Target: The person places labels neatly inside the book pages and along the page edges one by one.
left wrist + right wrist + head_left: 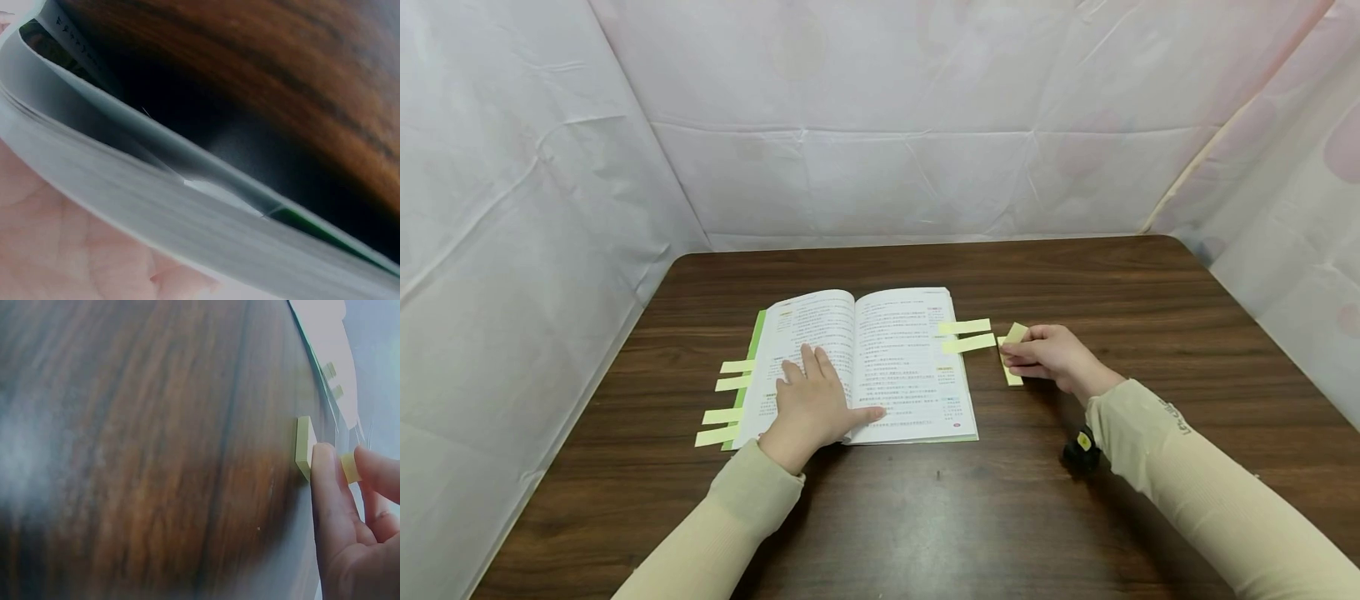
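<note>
An open book (904, 379) with printed pages lies on the table. My left hand (814, 402) rests on its left page, fingers spread and the thumb reaching across the fold onto the right page. In the left wrist view, the thick page edges (156, 200) run in front of the palm. Right of the book, my right hand (1058, 357) pinches a yellow sticky note (1017, 332) between thumb and fingers. Beneath that hand lies a pad of yellow sticky notes (1013, 380). The right wrist view shows the pad (303, 447) close beside the index finger.
Two yellow strips (967, 343) stick out from the book's right edge. Several more yellow tabs (718, 436) jut past its left edge, over a green cover (756, 333). Pale sheets (865, 183) hang behind and beside the brown wooden table (917, 508).
</note>
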`<state>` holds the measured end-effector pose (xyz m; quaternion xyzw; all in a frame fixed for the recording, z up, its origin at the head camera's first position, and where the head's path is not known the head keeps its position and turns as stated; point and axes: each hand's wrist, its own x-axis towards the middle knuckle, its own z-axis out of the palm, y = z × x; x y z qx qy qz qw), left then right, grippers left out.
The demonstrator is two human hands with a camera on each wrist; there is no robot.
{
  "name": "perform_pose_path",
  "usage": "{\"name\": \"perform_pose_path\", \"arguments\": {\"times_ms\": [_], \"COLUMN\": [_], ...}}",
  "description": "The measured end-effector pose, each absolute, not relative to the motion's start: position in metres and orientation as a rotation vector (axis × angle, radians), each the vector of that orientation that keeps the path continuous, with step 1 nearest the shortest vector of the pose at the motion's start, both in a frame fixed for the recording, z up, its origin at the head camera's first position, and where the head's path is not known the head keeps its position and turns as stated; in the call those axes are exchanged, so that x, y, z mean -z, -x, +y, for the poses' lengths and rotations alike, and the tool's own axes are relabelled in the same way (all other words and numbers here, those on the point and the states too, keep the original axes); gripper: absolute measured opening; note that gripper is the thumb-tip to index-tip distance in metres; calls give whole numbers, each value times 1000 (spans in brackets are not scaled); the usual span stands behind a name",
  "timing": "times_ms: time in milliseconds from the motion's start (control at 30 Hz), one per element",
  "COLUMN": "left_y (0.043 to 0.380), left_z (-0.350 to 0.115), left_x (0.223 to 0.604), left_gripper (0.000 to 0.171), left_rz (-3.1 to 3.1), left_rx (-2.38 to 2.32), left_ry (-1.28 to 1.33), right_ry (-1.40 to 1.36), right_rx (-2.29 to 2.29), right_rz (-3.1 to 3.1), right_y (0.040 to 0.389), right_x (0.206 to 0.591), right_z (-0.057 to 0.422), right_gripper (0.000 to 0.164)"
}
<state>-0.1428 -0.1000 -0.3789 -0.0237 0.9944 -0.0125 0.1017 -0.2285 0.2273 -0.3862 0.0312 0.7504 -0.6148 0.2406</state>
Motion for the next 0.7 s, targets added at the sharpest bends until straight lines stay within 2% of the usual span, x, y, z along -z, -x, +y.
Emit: {"name": "perform_pose_path", "arguments": {"times_ms": [700], "left_y": [143], "left_z": [-100], "left_x": [380], "left_gripper": [132], "left_rz": [2935], "left_rx": [39], "left_ry": [72], "right_ry": [-44], "right_rx": [1713], "right_rz": [2006], "right_y": [228], "right_x": [387], "right_z": [230], "right_gripper": [9]}}
